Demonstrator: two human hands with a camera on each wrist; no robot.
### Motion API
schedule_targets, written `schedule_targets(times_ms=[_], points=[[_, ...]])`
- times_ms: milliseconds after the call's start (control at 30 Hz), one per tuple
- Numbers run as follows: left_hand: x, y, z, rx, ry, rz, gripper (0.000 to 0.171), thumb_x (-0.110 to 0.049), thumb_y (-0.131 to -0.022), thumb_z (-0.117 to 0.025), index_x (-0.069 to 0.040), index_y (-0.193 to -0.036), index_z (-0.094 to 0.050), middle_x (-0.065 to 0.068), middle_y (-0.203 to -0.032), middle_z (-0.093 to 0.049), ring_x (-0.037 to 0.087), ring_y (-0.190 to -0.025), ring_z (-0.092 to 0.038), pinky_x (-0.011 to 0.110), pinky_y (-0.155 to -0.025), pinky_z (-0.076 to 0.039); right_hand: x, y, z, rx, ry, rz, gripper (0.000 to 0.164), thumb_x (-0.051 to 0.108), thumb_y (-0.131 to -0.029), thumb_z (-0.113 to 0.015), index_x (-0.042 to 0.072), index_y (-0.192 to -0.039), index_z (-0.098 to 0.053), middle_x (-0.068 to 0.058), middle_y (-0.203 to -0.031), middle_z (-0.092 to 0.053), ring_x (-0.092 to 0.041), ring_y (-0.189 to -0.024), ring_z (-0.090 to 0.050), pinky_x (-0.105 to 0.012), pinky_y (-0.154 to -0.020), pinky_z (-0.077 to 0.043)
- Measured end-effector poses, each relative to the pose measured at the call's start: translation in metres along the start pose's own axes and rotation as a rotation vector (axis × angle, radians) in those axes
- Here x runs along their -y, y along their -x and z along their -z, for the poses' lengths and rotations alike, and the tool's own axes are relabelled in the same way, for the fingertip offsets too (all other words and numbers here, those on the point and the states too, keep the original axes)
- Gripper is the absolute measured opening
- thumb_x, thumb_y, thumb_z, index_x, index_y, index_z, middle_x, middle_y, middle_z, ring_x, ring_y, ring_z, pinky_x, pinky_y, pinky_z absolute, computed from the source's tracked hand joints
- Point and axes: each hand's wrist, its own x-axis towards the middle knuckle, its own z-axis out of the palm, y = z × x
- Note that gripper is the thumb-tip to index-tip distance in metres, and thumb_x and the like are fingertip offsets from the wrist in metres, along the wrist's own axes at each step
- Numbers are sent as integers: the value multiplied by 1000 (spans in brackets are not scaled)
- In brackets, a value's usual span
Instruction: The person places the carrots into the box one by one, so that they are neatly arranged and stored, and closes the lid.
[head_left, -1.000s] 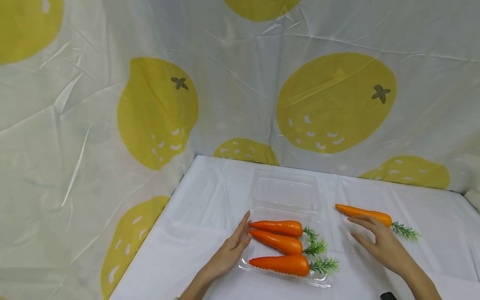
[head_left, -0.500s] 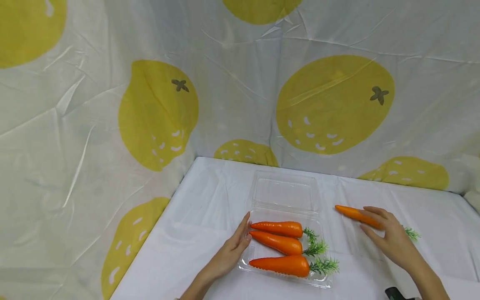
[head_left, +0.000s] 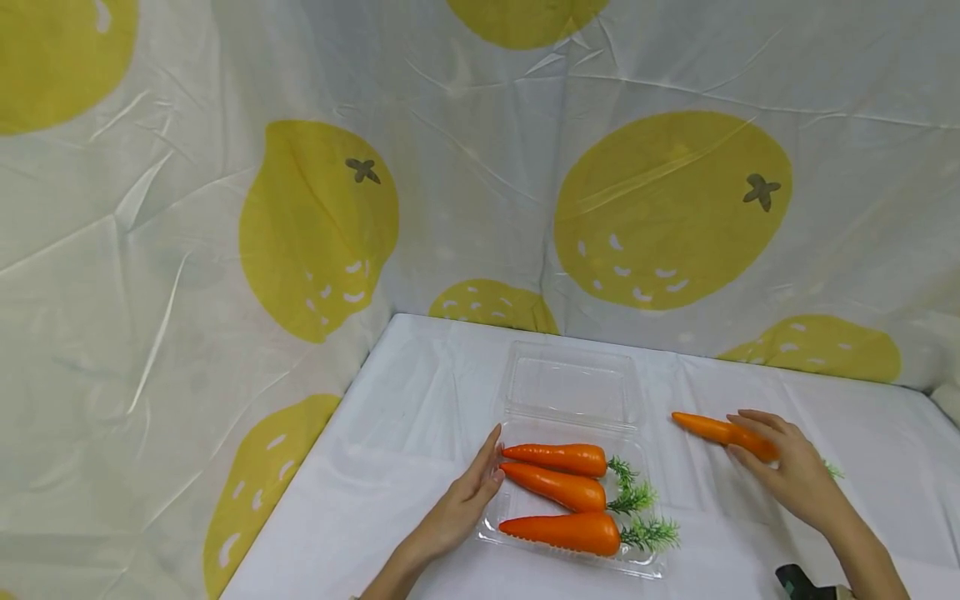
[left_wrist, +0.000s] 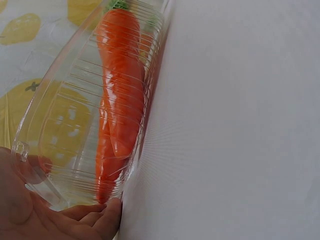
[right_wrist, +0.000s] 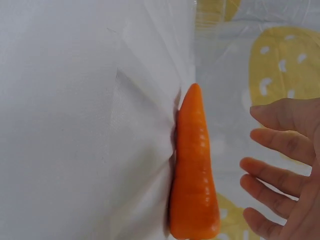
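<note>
My left hand point(head_left: 459, 502) rests against the left end of a clear hinged plastic box point(head_left: 486, 530), its fingers touching the rim and wall. Three orange carrots with green tops lie side by side inside: a far carrot point(head_left: 566, 458), a middle carrot point(head_left: 558, 487) and a near carrot point(head_left: 566, 531). Another carrot point(head_left: 697, 425) lies on the cloth to the right. My right hand point(head_left: 791, 471) hovers over its thick end, hiding most of its green top point(head_left: 834, 470). The right wrist view shows a gap between the spread fingers point(right_wrist: 272, 175) and this carrot.
The box's lid point(head_left: 572, 385) lies folded back, away from me. White cloth point(head_left: 405, 400) covers the table. A lemon-print curtain point(head_left: 465, 208) hangs behind and at the left. A black device point(head_left: 795, 579) sits by my right wrist.
My right hand has moved right along the loose carrot, from near its middle to over its thick end. The left hand, the box and the carrots stay where they were.
</note>
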Motion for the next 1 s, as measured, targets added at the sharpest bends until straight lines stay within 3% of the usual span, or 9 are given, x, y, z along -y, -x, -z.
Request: schedule_targets(times_ms=[1000], points=[[-3,2,0,11,18,2,63,-32,-114,-38,-31,-168,-4,19,-171,-24,35,-159,-26,58,-124,-27,-20,-3,-5,53,10,-35,34,14,-97,-72,-2,-127,-68,-33,-135,-55,-55,-118,-48,-78,-90,-40]])
